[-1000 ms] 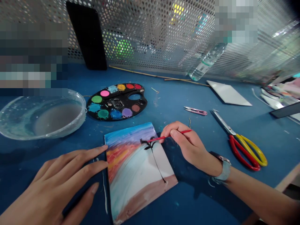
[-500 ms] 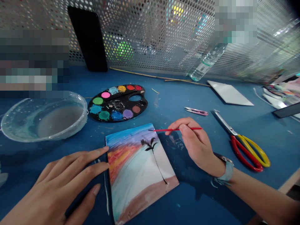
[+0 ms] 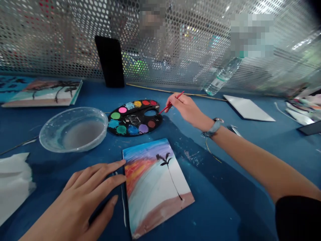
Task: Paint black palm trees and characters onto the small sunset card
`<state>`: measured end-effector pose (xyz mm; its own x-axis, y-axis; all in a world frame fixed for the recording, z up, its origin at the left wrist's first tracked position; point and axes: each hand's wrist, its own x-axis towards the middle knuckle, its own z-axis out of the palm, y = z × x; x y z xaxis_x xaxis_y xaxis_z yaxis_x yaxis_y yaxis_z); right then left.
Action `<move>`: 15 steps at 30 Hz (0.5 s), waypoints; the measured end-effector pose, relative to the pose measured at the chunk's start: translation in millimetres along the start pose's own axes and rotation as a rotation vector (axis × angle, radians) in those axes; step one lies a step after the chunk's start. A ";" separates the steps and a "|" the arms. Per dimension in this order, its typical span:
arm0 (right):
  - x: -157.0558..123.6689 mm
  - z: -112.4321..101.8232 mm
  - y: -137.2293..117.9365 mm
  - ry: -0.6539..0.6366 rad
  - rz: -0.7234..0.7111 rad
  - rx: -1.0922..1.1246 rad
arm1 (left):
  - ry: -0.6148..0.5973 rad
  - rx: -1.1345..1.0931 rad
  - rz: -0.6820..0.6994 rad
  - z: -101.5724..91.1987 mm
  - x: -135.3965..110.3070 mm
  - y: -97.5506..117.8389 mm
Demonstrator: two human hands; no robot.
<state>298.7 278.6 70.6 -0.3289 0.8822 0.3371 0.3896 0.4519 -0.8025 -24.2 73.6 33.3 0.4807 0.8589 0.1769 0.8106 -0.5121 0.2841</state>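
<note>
My right hand (image 3: 181, 105) pinches a thin red paintbrush (image 3: 180, 95), its tip down at the right end of the black paint palette (image 3: 125, 113), near the thumb hole. The palette holds round wells of several colours. In front of me lies a small painted canvas (image 3: 152, 187) with a blue, purple and orange sky, a pale middle, a brown ground and a black palm tree. My left hand (image 3: 90, 197) rests flat with fingers apart, two fingertips touching the canvas's left edge.
Left of the palette stands a clear plastic bowl (image 3: 75, 132) of cloudy water. A black phone (image 3: 110, 62) leans on the perforated metal screen, as does a water bottle (image 3: 223, 75). A painted booklet (image 3: 50, 92), crumpled paper (image 3: 13, 185) and a white panel (image 3: 248, 107) lie around.
My right hand has carried the paintbrush from the canvas's upper right corner forward to the palette. The view has shifted left. My left hand stays at the canvas edge.
</note>
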 end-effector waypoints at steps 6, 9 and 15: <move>-1.9 11.3 1.1 -0.018 -0.061 -0.091 | 0.005 -0.026 -0.004 -2.1 2.1 4.1; -6.4 6.7 2.0 0.007 -0.083 -0.191 | 0.022 -0.028 0.002 -2.0 2.1 3.3; -11.8 -7.5 -13.1 0.007 -0.051 -0.200 | 0.033 -0.054 -0.003 -0.1 2.2 4.5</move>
<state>304.0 263.3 80.8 -0.3473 0.8580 0.3785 0.5359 0.5128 -0.6707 -19.5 73.1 35.1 0.4665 0.8601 0.2066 0.7922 -0.5101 0.3349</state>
